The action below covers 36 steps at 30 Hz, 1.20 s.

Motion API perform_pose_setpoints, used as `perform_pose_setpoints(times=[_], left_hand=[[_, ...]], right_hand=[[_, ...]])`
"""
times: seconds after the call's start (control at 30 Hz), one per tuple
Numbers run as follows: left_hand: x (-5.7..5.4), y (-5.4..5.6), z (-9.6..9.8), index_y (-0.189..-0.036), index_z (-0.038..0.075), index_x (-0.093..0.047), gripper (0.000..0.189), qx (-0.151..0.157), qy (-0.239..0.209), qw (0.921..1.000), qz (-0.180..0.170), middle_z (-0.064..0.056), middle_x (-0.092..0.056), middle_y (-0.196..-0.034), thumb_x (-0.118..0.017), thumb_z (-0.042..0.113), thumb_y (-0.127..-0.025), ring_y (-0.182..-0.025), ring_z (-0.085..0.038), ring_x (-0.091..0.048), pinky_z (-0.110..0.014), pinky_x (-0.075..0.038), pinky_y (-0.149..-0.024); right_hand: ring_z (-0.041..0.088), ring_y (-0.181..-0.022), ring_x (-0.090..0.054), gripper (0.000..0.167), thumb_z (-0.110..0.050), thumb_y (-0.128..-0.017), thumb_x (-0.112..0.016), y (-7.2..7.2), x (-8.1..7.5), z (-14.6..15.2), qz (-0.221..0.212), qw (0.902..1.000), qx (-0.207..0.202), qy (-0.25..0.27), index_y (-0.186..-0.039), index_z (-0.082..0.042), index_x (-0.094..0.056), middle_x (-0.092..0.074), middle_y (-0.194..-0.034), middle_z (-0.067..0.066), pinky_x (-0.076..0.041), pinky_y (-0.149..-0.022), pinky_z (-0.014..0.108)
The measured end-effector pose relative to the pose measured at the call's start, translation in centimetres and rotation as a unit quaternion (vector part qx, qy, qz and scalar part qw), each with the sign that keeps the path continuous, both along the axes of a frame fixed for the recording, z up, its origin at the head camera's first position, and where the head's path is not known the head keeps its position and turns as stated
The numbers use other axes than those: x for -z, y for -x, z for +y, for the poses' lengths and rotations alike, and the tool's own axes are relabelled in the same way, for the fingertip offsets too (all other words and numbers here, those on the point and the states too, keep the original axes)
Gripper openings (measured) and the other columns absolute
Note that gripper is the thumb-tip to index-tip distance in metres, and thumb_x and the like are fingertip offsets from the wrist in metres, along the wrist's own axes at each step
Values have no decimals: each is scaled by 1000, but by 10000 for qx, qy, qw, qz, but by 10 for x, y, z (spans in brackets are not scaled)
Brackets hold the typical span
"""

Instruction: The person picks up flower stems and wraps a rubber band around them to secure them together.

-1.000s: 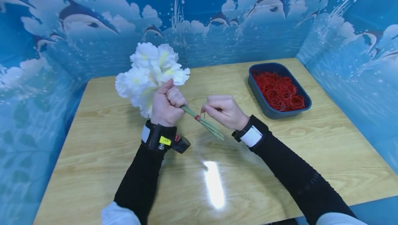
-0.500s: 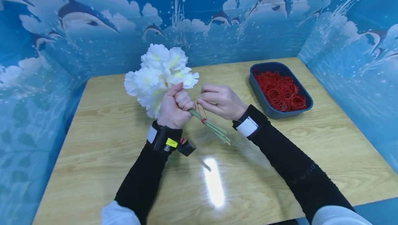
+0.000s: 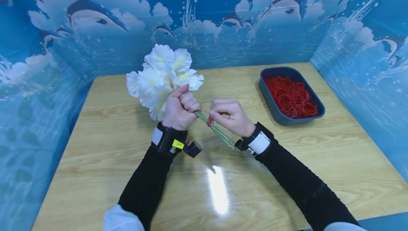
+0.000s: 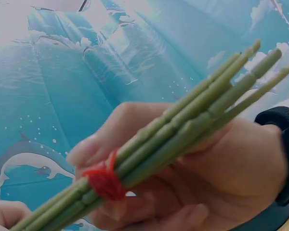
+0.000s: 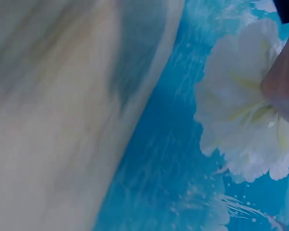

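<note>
My left hand [image 3: 182, 108] grips a bunch of white artificial flowers [image 3: 159, 66] by the green stems [image 3: 220, 133], just below the blooms. The stem ends point down to the right. A red rubber band [image 4: 106, 179] is wound in several turns round the stems, as the left wrist view shows close up. My right hand [image 3: 231, 116] is at that band, its thumb and forefinger pinching it. In the left wrist view the right hand [image 4: 221, 178] lies behind the stems, fingertips at the band. The right wrist view holds the white blooms [image 5: 245, 106] and part of the left hand.
A dark blue tray [image 3: 276, 117] heaped with loose red rubber bands [image 3: 291, 96] stands at the back right of the wooden table [image 3: 95, 160]. A blue curtain [image 3: 204, 43] printed with dolphins encloses the back and sides.
The left hand and flowers have shifted right. The right hand first drew a loop of the band up from the stems, then came down so its fingertips meet the wound band.
</note>
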<state>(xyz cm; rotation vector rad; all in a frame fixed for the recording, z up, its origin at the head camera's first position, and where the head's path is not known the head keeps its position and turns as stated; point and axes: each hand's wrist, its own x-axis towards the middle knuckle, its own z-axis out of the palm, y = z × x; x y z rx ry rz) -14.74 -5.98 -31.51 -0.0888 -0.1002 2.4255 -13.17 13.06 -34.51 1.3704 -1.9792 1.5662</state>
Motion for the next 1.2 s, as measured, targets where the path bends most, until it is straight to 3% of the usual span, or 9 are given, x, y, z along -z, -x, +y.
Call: perform_pose_setpoints(times=[0.27,0.5,0.53,0.57,0.67,0.87,1.0,1.1,1.2], left_hand=[[-1,0,4,-59,21,-13,51,-129,416,9991,15,11,-7,-56,-32,23,-107,-50,-2,-2,-15,0,-52],[1,0,6,-59,21,-14,50,-88,488,9986,197,10,-9,-54,-42,13,-100,-48,-3,-5,-17,-5,-51],[12,8,6,-57,21,-16,51,-56,432,9987,257,10,-11,-52,-46,11,-98,-47,-4,-7,-18,-7,-49],[13,8,6,-57,21,-16,52,-64,426,9987,270,9,-12,-51,-49,9,-95,-46,-5,-7,-18,-7,-48],[14,9,6,-57,21,-16,52,-136,606,9975,333,9,-11,-51,-49,9,-95,-46,-5,-7,-18,-7,-49],[4,2,9,-58,21,-13,52,-168,1356,9901,318,10,-8,-53,-27,20,-109,-48,-4,-4,-16,-1,-53],[4,-1,11,-57,20,-14,54,111,1494,9882,310,9,-9,-53,-27,21,-110,-49,-4,-4,-16,-2,-53],[3,-3,12,-58,20,-14,54,367,1504,9871,411,9,-9,-54,-28,22,-110,-48,-5,-5,-17,-3,-53],[3,-3,13,-57,19,-16,54,545,1547,9841,678,9,-10,-55,-27,21,-110,-48,-5,-7,-17,-5,-53]], right_hand=[[4,-60,-48,24,-11,-100,-61,-15,15,-2,-955,9937,-184,552,-79,1,-62,-54,-69,7,-39,-47,20],[-1,-59,-50,15,-1,-94,-65,-22,18,0,-1796,9808,-110,753,-82,6,-60,-62,-79,-10,-39,-45,18],[-1,-57,-49,13,-1,-93,-65,-22,17,0,-2042,9763,-149,701,-82,4,-61,-63,-79,-11,-38,-44,19],[-1,-54,-48,11,0,-93,-65,-22,17,1,-2314,9706,-198,631,-83,2,-61,-64,-78,-11,-37,-43,20],[0,-50,-45,11,-1,-93,-62,-19,14,5,-3230,9442,-543,353,-85,-9,-64,-66,-76,-11,-33,-43,23],[1,-57,-49,2,-17,-97,-65,-11,12,14,-4808,8613,-1645,-39,-97,-15,-67,-69,-80,-8,-40,-53,17],[1,-78,-65,17,-26,-98,-65,-8,15,17,-5383,8021,-2584,-137,-110,-15,-70,-74,-97,-7,-52,-66,16],[2,-87,-67,22,-27,-100,-61,-9,18,16,-5488,7755,-3117,-173,-118,-17,-69,-75,-103,-6,-53,-68,16],[2,-85,-66,22,-27,-102,-59,-11,20,15,-5426,7723,-3300,-156,-120,-18,-67,-74,-102,-7,-52,-66,15]])
